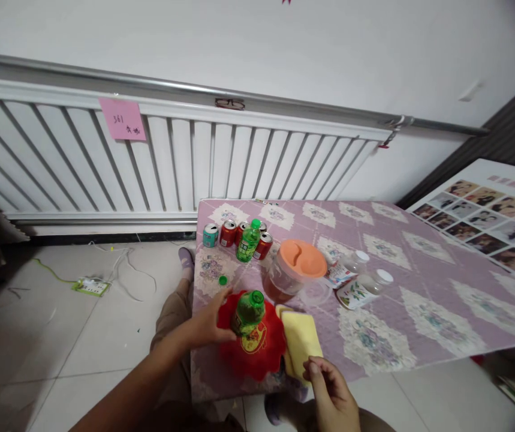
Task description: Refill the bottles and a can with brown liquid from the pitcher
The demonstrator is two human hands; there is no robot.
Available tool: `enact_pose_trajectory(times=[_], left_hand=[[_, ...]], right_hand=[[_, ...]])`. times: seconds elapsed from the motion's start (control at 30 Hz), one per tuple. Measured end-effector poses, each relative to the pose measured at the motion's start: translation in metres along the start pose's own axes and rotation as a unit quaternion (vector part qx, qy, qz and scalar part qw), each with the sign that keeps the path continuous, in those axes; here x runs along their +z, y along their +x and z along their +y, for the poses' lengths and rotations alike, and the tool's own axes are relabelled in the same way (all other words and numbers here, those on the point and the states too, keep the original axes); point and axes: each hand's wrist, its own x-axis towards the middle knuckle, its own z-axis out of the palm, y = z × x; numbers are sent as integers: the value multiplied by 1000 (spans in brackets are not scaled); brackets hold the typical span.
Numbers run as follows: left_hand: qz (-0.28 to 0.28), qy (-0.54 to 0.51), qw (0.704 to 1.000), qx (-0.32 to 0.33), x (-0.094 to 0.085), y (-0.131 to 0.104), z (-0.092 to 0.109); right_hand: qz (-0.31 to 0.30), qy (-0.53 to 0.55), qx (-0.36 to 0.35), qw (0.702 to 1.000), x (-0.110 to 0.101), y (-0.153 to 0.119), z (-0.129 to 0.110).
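An uncapped green bottle (249, 315) stands on a red scalloped plate (270, 354) near the table's front left. Beside it, my left hand (212, 324) is open, with thumb and fingers spread around the bottle's left side; whether they touch it is unclear. A green cap (223, 280) lies just behind that hand. To the right, my right hand (333, 390) pinches the lower edge of a yellow cloth (303, 339), which lies against the plate's right side.
Behind the plate stand a capped green bottle (248, 241), several cans (228, 233) and a pitcher with an orange lid (301, 259). Two white-capped bottles (358, 290) are on the right. A radiator (234, 156) runs behind the patterned tablecloth (374, 342).
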Motion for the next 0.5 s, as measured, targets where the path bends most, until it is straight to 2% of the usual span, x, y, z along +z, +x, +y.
enact_pose_trajectory(times=[0.03,0.1,0.2,0.33,0.5], left_hand=[[14,13,1000,-21,-10,5,-5],[90,101,987,-81,-26,20,-13],[124,159,973,-109,-38,51,-22],[121,211,964,-104,-34,81,-24],[101,232,962,-103,-20,95,-26]], right_hand=[[-2,-1,-1,1000,-2,0,2],[-2,-2,-3,1000,-3,-3,2],[-12,1,-13,1000,2,-10,-4],[-27,-4,-34,999,11,-21,-15],[-54,-13,-37,998,12,-30,-11]])
